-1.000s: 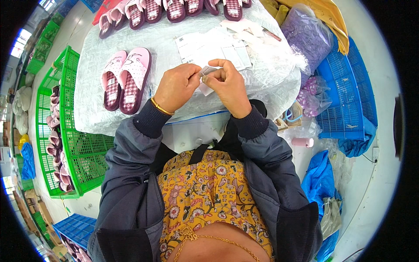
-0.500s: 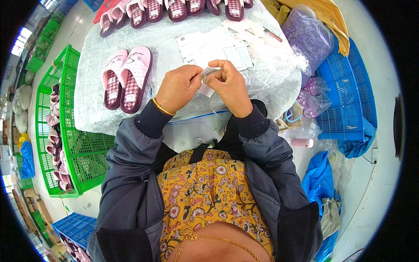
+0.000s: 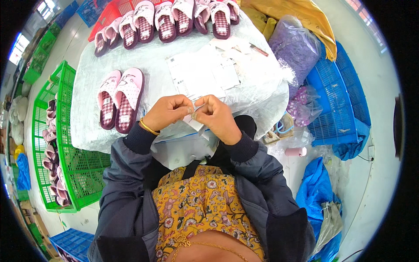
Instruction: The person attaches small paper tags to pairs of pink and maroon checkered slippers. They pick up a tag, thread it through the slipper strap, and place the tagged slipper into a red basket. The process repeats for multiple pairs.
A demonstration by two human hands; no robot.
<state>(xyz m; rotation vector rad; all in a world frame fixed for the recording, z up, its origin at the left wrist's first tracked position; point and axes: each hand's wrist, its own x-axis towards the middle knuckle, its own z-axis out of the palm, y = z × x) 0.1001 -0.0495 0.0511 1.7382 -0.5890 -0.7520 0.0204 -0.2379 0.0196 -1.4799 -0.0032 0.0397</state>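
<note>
Your left hand (image 3: 168, 112) and right hand (image 3: 217, 118) pinch a white slip (image 3: 194, 124), not yet released; left of your fingers, the pair of slippers (image 3: 129, 92) already carries tags (image 3: 124, 118).

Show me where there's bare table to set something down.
Largest free patch: the covered table between the slipper row and slipper pair, reaching right to the paper sheets. A narrower strip lies left of the pair. Crowded: the far edge, and around the sheets, left hand and right hand.
</note>
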